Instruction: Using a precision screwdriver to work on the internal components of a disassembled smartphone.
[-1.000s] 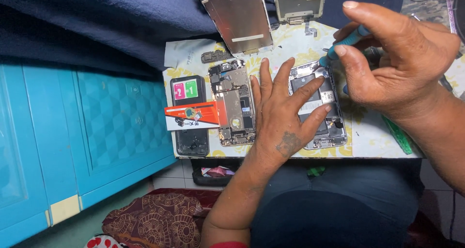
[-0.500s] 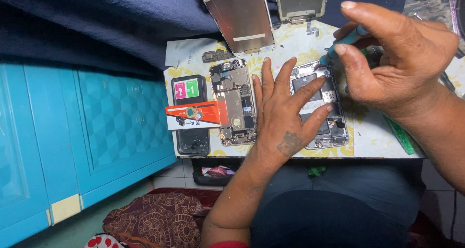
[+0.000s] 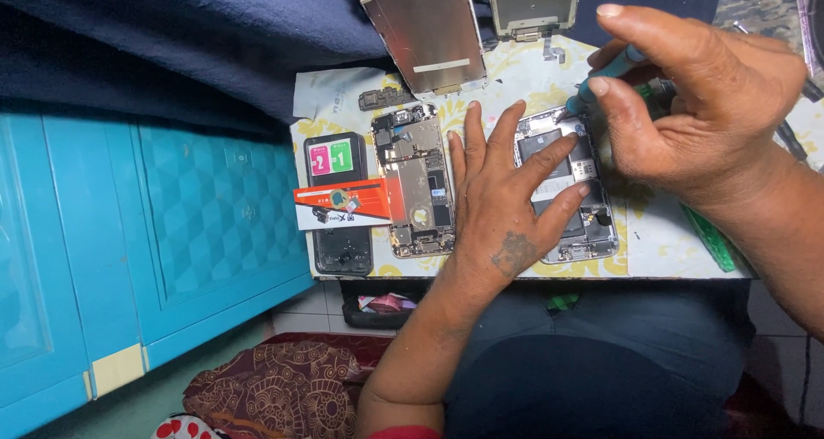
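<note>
An opened phone body (image 3: 571, 190), its circuit boards and battery exposed, lies on the small work mat (image 3: 661, 242) at about 2 o'clock from the picture's centre. The left hand (image 3: 506, 203) rests flat on it, fingers spread and holding nothing, fingertips pressing its left half. At 1 o'clock from the phone, the right hand (image 3: 695, 104) pinches a thin teal-handled screwdriver (image 3: 601, 78) between thumb and fingers, its tip at the phone's upper edge. At 9 o'clock lies a second opened phone (image 3: 416, 181), then an orange-and-white packet (image 3: 343, 205) across a black phone (image 3: 342, 203). Two detached screen panels (image 3: 429, 27) lie at 11 o'clock. A teal cabinet (image 3: 129, 250) stands far out at 9 o'clock.
</note>
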